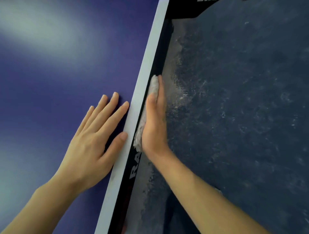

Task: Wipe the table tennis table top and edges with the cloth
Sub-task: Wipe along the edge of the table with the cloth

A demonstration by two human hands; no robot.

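Left hand (93, 143) lies flat, fingers spread, on the blue table top (50, 75). Right hand (154, 123), fingers straight, presses the pale cloth (153, 85) against the black side edge (160, 55).

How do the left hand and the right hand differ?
The left hand lies flat on the blue table top, fingers spread; the right hand stands on edge, fingers together. The left hand holds nothing; the right hand presses the cloth against the black side edge. Both have straight fingers.

white letters "ra" (135, 168) stand on the black side edge (158, 55) of the tabletop (66, 66), just behind the right grip (154, 123), toward the wrist; more white lettering (207, 0) far beyond the grip is cut off, unreadable
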